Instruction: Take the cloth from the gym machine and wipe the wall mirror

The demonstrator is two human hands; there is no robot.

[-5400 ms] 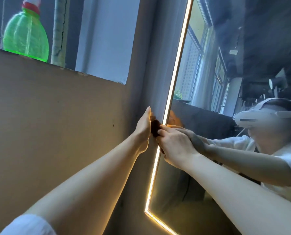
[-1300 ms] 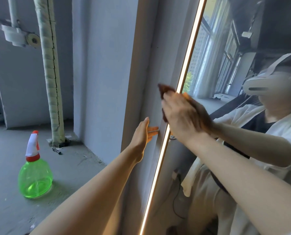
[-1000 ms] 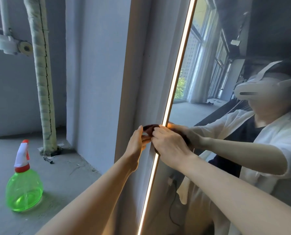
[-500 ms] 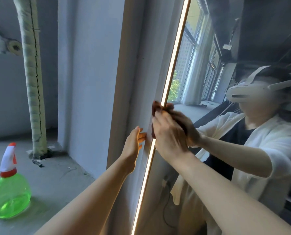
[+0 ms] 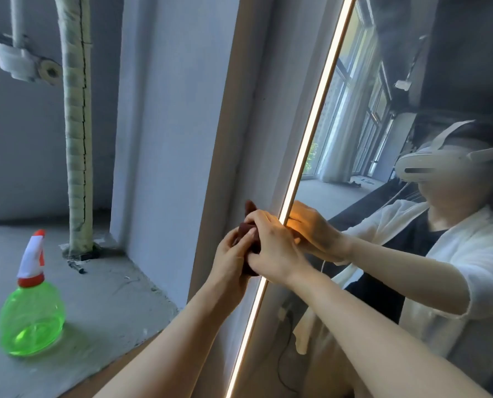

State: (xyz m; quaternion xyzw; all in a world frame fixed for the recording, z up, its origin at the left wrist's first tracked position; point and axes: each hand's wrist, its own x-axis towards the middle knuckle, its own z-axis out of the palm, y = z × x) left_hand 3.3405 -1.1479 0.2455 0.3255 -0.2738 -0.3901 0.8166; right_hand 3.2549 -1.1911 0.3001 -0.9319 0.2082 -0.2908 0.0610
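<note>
A dark brown cloth [image 5: 247, 225] is bunched against the left edge of the tall wall mirror [image 5: 340, 191], just left of its glowing light strip [image 5: 311, 133]. My right hand [image 5: 274, 248] grips the cloth from the right, its fingers curled over it at the strip. From the left, my left hand [image 5: 229, 259] closes on the same cloth, with its fingertips lying over the fabric. Most of the cloth is hidden between the two hands. The mirror reflects my arms and a person in a white shirt wearing a headset.
A green spray bottle [image 5: 31, 320] with a white and red trigger stands on the concrete floor at lower left. A wrapped vertical pipe [image 5: 77, 139] runs up behind it. A grey wall column [image 5: 167, 139] stands directly left of the mirror frame.
The right hand has slid the cloth up and down along the mirror's lit edge. The left hand has left the mirror's side and now closes on the cloth.
</note>
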